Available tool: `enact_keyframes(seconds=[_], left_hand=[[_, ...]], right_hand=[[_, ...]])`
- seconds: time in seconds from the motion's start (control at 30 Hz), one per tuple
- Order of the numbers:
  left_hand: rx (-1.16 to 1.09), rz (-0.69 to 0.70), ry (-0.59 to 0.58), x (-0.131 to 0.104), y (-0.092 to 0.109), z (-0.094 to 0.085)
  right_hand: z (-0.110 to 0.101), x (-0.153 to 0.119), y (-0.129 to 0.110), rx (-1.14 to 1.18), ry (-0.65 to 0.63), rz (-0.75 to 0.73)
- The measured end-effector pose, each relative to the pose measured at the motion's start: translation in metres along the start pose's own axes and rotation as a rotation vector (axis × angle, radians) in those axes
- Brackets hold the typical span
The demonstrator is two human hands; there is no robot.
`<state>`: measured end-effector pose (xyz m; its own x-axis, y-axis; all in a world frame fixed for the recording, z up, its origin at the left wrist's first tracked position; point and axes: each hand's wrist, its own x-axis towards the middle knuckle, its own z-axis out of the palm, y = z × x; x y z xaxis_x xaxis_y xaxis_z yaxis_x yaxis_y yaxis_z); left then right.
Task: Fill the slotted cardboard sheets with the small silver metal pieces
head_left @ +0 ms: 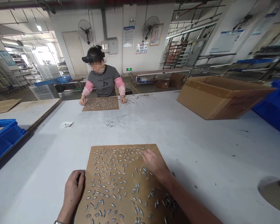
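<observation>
A brown cardboard sheet (pixel 129 187) lies on the table before me, scattered with many small spindle-shaped grey metal pieces (pixel 112 179). Over its far right part is my right hand (pixel 154 161), closed with fingertips pinched down at the sheet among the pieces; whatever is between them is hidden. At the left edge of the sheet rests my left hand (pixel 74 188), its fingers curled in a loose fist with no piece visible in it. Pieces lie in spaced rows on the left side and bunch into a denser pile (pixel 170 201) near my right forearm, which covers part of it.
Across the white table (pixel 191 161), a co-worker (pixel 104 77) has both hands at another piece-covered cardboard sheet (pixel 100 104). A large open carton (pixel 210 99) stands at right, near a blue bin (pixel 275 105). A blue crate (pixel 8 140) is at left. A white scrap (pixel 67 124) lies on the table.
</observation>
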<state>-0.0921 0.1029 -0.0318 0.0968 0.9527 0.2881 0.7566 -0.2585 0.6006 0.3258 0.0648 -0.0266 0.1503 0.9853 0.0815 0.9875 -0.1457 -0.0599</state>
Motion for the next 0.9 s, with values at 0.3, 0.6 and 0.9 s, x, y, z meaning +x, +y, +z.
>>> enact_keyframes(seconds=[0.3,0.6,0.9], left_hand=[[0.020,-0.040,-0.018,0.003,-0.002,-0.001],[0.059,-0.027,-0.007,0.007,-0.002,-0.001],[0.065,-0.035,0.008,0.004,0.000,-0.002]], right_hand=[[-0.011,-0.001,0.009,0.077,0.029,0.074],[-0.022,-0.039,0.058,0.191,-0.086,0.138],[-0.007,-0.025,0.050,0.177,-0.083,0.008]])
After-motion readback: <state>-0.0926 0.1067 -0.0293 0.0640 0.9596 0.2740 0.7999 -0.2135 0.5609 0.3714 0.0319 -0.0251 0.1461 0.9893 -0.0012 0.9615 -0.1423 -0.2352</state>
